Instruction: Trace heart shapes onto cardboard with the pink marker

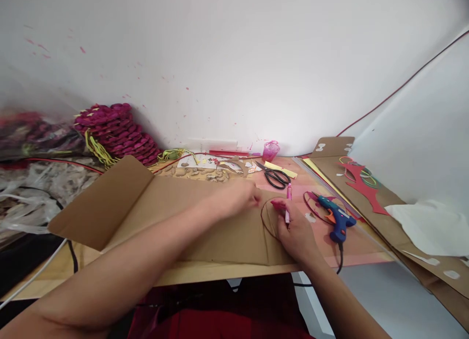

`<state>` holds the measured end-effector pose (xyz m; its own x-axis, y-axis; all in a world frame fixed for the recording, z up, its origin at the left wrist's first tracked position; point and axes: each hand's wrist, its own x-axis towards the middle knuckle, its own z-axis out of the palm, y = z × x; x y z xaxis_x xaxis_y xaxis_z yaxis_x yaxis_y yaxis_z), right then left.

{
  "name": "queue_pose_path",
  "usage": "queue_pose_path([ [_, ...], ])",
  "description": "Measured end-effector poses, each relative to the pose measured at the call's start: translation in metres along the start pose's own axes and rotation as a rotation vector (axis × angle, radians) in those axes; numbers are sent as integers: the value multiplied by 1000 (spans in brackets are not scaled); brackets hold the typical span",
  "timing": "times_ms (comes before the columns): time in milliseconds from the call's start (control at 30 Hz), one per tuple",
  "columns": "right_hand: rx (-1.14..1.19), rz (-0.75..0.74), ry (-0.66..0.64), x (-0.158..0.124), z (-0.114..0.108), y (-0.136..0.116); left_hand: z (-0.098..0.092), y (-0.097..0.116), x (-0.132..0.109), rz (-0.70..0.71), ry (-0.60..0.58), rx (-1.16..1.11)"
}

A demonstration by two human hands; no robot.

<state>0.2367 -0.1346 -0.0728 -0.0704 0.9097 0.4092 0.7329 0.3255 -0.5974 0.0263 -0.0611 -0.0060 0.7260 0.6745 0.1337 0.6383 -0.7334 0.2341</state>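
My left hand [244, 197] hovers over or rests on the brown cardboard [227, 236], just left of a thin dark ring [264, 226]. Its fingers look curled but are smeared by motion, so their hold is unclear. My right hand [298, 231] is closed around a pink and white pen [287, 209], which points up and away from me. That hand also covers the right side of the ring. Whether the ring is a wire hoop or a drawn line, I cannot tell.
Black-handled scissors [276, 177] lie behind my right hand, a blue glue gun [339, 222] to its right. A pink plastic cup [270, 150] stands by the wall. Magenta woven bundles [119, 134] are piled at left. Red paper scraps [366, 187] and more cardboard [388, 226] lie at right.
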Motion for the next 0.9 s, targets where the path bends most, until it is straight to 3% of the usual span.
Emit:
queue_pose_path([
  [100,4,10,6,-1,1,-1,-31,-44,16,-227,31,109],
  [167,16,22,4,-1,2,-1,-40,-70,30,-305,-17,150],
  [333,31,17,13,-3,3,-1,-32,-105,63,-314,-235,156],
  [533,19,9,11,-4,3,-1,-18,-121,80,-263,-343,128],
  [900,35,-13,-18,-3,5,-2,2,-127,66,-202,-127,122],
])
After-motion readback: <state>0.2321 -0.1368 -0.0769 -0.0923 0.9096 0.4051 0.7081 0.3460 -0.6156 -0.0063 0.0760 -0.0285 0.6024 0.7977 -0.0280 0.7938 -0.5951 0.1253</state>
